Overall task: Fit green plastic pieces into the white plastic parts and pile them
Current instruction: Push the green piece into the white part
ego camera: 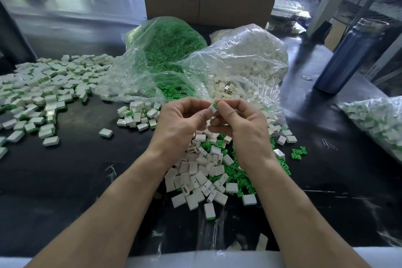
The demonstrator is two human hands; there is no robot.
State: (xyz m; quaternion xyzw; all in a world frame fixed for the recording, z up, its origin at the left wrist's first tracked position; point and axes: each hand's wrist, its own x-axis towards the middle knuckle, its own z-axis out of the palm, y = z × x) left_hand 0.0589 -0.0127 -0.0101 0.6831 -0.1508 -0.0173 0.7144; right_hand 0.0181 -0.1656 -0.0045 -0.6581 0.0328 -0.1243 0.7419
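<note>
1. At frame centre, the left hand (180, 122) pinches a white part (212, 109); the right hand (239, 119) presses a green piece (215, 105) into it.
2. Both look light, stiff and small; each grip is best kept fingertip-tight on the side faces.

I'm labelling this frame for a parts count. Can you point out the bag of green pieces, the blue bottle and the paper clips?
Bag of green pieces (167, 43): head view, on the green-filled bulge.
Blue bottle (350, 54): head view, middle of its body.
Paper clips (329, 144): head view, on the wire loops.
</note>
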